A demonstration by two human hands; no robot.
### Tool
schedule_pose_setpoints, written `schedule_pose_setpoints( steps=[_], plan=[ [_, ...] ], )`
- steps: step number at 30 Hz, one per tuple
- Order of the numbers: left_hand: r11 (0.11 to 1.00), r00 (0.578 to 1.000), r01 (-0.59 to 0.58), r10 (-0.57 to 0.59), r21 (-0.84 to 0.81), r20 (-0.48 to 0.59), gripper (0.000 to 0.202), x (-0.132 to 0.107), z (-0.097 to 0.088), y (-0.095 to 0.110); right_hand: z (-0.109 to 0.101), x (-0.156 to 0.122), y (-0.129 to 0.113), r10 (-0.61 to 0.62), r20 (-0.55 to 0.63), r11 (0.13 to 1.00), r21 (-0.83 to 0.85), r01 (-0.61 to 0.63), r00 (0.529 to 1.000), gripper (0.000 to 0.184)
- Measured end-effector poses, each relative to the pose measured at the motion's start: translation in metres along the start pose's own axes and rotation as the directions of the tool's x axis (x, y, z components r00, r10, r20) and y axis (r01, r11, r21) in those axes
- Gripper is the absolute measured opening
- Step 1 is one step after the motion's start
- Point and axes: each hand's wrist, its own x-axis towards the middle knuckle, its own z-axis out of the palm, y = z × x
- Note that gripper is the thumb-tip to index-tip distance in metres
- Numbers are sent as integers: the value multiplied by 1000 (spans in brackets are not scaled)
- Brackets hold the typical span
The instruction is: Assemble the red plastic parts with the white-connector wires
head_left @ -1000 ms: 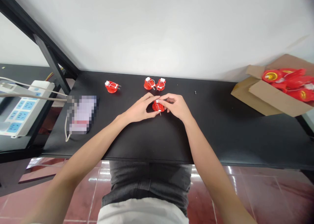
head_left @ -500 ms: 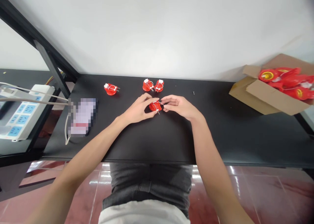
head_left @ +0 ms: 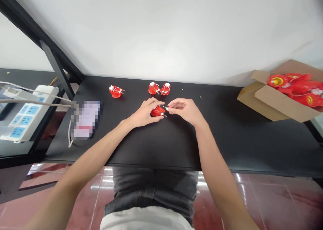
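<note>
My left hand (head_left: 145,115) is closed around a small red plastic piece (head_left: 157,111) on the table, fingers on its far side and thumb along the near side. A thin metal pin with a white fitting sticks out at its right. From the piece a thin white wire (head_left: 162,106) arches to my right hand (head_left: 183,110), where thumb and index finger pinch its white end. Behind my hands stand two similar red pieces (head_left: 153,88) side by side, each with a white block and wire. Another red piece (head_left: 116,92) sits farther left.
At right, an open cardboard box (head_left: 264,100) holds several red items with gold parts (head_left: 277,81). A blurred-out phone (head_left: 87,119) with a cable lies at left, near a white power strip (head_left: 26,115). A tiny dark part (head_left: 200,97) lies toward the wall. A black frame post rises at left.
My right fingertips have closed on the wire's white end, held just right of the red piece. The piece has shifted and turned slightly in my left hand. The whole view has moved a little.
</note>
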Motion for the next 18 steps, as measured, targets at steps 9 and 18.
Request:
schedule_pose_setpoints(
  steps=[9, 18],
  plan=[
    [994, 998, 54, -51, -94, 34, 25, 0, 4, 2, 12, -3, -7, -12, 40, 1000, 9, 12, 999, 23],
    [998, 999, 31, -32, -57, -2, 28, -1, 8, 6, 19, 0, -1, 8, 15, 990, 144, -10, 1000, 29]
  ],
)
